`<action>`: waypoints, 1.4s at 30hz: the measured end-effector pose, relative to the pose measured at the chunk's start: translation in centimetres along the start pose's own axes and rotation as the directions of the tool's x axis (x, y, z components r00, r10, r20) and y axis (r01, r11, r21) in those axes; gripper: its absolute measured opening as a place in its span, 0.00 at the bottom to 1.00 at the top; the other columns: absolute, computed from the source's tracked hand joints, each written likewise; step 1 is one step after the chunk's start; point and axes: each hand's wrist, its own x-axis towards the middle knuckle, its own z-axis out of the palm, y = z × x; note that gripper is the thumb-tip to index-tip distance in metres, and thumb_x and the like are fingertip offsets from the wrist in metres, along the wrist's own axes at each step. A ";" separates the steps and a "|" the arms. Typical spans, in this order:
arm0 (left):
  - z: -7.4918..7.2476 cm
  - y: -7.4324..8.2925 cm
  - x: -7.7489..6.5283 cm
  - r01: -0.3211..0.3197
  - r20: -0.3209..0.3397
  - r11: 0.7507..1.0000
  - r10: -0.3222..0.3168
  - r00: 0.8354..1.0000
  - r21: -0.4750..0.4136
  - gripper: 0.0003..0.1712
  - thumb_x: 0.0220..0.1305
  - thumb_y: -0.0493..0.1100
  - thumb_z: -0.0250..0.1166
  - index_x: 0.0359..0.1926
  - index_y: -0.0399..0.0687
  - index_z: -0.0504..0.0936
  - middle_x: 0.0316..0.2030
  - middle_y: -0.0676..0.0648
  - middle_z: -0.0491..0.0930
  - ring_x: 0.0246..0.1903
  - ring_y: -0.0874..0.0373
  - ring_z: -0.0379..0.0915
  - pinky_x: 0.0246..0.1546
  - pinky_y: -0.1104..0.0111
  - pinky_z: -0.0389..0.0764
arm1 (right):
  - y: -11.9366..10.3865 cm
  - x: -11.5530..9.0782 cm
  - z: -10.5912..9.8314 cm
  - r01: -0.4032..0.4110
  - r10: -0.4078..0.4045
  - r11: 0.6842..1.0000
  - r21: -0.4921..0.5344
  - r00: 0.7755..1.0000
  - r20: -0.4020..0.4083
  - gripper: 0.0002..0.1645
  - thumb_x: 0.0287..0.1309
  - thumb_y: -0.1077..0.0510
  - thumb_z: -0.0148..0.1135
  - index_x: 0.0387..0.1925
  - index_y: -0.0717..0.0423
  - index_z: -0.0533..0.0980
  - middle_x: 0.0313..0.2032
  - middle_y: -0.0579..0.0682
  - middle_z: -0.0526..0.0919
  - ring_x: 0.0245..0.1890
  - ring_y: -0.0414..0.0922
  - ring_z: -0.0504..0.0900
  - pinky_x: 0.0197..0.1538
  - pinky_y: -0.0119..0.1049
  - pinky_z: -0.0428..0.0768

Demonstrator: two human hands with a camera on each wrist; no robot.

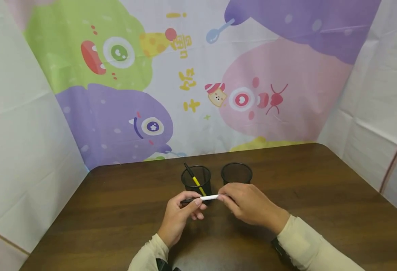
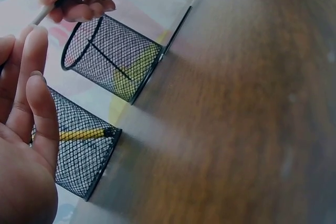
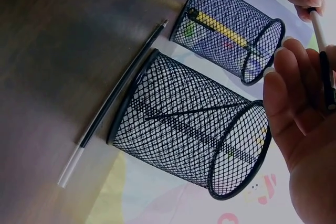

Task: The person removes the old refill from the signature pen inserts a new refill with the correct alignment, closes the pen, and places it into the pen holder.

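Note:
Between both hands is a slim pen (image 1: 209, 197) with a white middle and black ends, held nearly level above the table. My left hand (image 1: 182, 215) pinches its left black end between thumb and index finger. At the other end, the thumb and fingers of my right hand (image 1: 254, 206) grip it; the other fingers are loosely extended in the right wrist view. Just beyond the hands stand two black mesh pen cups. The left cup (image 3: 202, 51) contains a yellow-and-black pen (image 1: 195, 178), leaning; the right cup (image 3: 173, 129) is partly covered by my right hand in the head view.
A thin black stick with a pale end (image 3: 113, 100) lies on the table beside the right cup's base. The brown wooden table (image 1: 117, 210) ends at a cartoon-printed backdrop (image 1: 191, 131). White fabric walls (image 1: 361, 124) close off both sides.

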 end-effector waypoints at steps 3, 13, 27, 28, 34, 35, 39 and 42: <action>0.0 0.0 0.1 -0.006 0.007 1.000 0.006 1.000 0.003 0.14 0.69 0.39 0.65 0.48 0.31 0.78 0.31 0.40 0.86 0.22 0.56 0.82 0.27 0.69 0.78 | 0.0 0.0 -0.1 -0.011 0.011 1.000 0.002 1.000 0.008 0.05 0.69 0.56 0.62 0.36 0.50 0.80 0.26 0.35 0.74 0.24 0.31 0.68 0.28 0.27 0.72; 0.1 0.0 -0.1 0.011 -0.025 1.000 -0.011 1.000 -0.004 0.14 0.69 0.41 0.65 0.47 0.32 0.79 0.30 0.43 0.86 0.22 0.55 0.82 0.27 0.69 0.78 | -0.1 0.1 0.0 0.032 -0.032 0.999 0.000 0.999 -0.036 0.13 0.58 0.57 0.73 0.43 0.52 0.79 0.33 0.41 0.82 0.29 0.33 0.75 0.31 0.30 0.78; 0.1 -0.1 -0.2 0.013 -0.015 1.000 -0.013 1.000 -0.006 0.13 0.70 0.40 0.65 0.47 0.32 0.78 0.30 0.44 0.86 0.24 0.56 0.81 0.27 0.70 0.78 | 0.0 -0.1 0.2 0.070 -0.072 0.997 -0.034 0.996 -0.054 0.06 0.62 0.56 0.69 0.39 0.52 0.81 0.32 0.39 0.81 0.27 0.33 0.74 0.30 0.30 0.77; 0.2 0.0 -0.1 0.007 -0.011 1.000 -0.007 1.000 -0.004 0.13 0.70 0.40 0.64 0.47 0.32 0.78 0.30 0.44 0.86 0.24 0.56 0.81 0.27 0.70 0.78 | 0.1 0.0 0.1 0.073 -0.075 0.997 -0.037 0.996 -0.054 0.06 0.63 0.56 0.69 0.39 0.52 0.81 0.32 0.39 0.80 0.27 0.32 0.73 0.30 0.29 0.76; 0.4 0.2 -0.2 0.008 -0.023 1.000 -0.008 1.000 -0.003 0.14 0.69 0.40 0.65 0.46 0.32 0.78 0.29 0.44 0.86 0.23 0.56 0.80 0.26 0.70 0.78 | -0.1 -0.1 -0.1 0.072 -0.073 0.997 -0.041 0.997 -0.026 0.05 0.67 0.54 0.64 0.38 0.50 0.82 0.30 0.36 0.78 0.26 0.30 0.70 0.29 0.26 0.74; 0.4 0.1 -0.3 0.012 -0.027 1.000 -0.012 1.000 -0.003 0.14 0.69 0.40 0.65 0.46 0.32 0.78 0.29 0.44 0.86 0.23 0.56 0.80 0.26 0.70 0.78 | -0.1 -0.2 -0.1 0.071 -0.072 0.997 -0.037 0.997 -0.021 0.05 0.68 0.54 0.64 0.38 0.50 0.82 0.30 0.35 0.77 0.26 0.30 0.69 0.29 0.26 0.73; 0.4 0.0 -0.6 0.019 -0.030 1.000 -0.019 0.999 -0.004 0.13 0.69 0.39 0.65 0.46 0.31 0.78 0.29 0.44 0.86 0.23 0.56 0.80 0.26 0.70 0.78 | -0.2 -0.4 0.0 0.080 -0.081 0.996 -0.026 0.997 -0.018 0.05 0.69 0.54 0.63 0.38 0.49 0.82 0.30 0.34 0.78 0.26 0.29 0.69 0.30 0.24 0.72; 0.4 0.1 -0.2 0.003 -0.030 1.000 -0.003 1.000 -0.003 0.14 0.69 0.40 0.65 0.46 0.31 0.78 0.29 0.44 0.86 0.22 0.56 0.81 0.26 0.70 0.78 | 0.0 -0.1 -0.1 0.087 -0.087 0.996 -0.024 0.995 -0.037 0.06 0.68 0.55 0.64 0.41 0.51 0.83 0.32 0.36 0.80 0.27 0.29 0.70 0.30 0.25 0.74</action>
